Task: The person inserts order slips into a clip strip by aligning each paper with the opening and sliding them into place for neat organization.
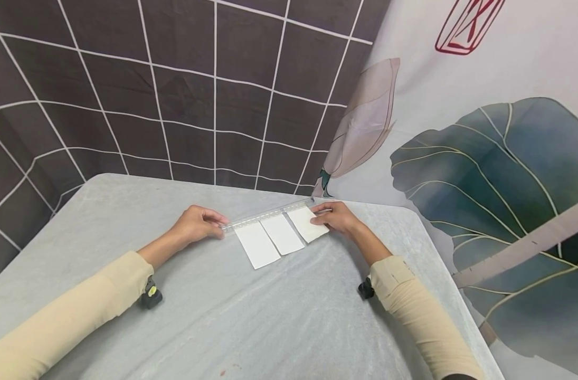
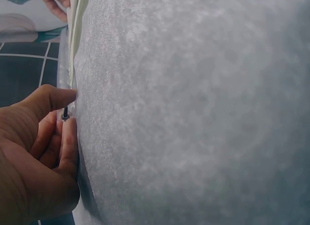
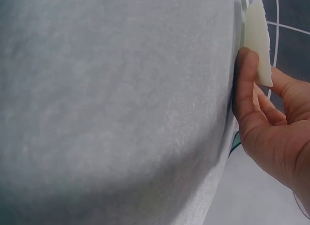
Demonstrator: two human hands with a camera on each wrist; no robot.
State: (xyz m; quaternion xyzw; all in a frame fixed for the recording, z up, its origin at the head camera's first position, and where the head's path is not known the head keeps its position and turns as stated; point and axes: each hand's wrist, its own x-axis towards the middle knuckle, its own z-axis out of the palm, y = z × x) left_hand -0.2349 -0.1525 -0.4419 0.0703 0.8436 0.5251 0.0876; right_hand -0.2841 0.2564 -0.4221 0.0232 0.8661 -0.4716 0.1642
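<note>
A clear plastic ruler (image 1: 265, 214) lies slanted on the table, with fine markings along it. Below its edge, three white paper cards sit side by side: a left card (image 1: 257, 245), a middle card (image 1: 283, 235) and a right card (image 1: 304, 222). My left hand (image 1: 196, 224) pinches the ruler's left end between thumb and fingers; a small dark piece (image 2: 65, 113) shows there in the left wrist view. With thumb and fingers, my right hand (image 1: 338, 217) grips the right card, whose outer part curves up in the right wrist view.
A pale grey cloth covers the table (image 1: 222, 316), whose far edge meets a dark curtain (image 1: 184, 95) with a white grid. To the right hangs a white curtain printed with a large leaf (image 1: 507, 174). Each wrist wears a small black camera (image 1: 151, 295).
</note>
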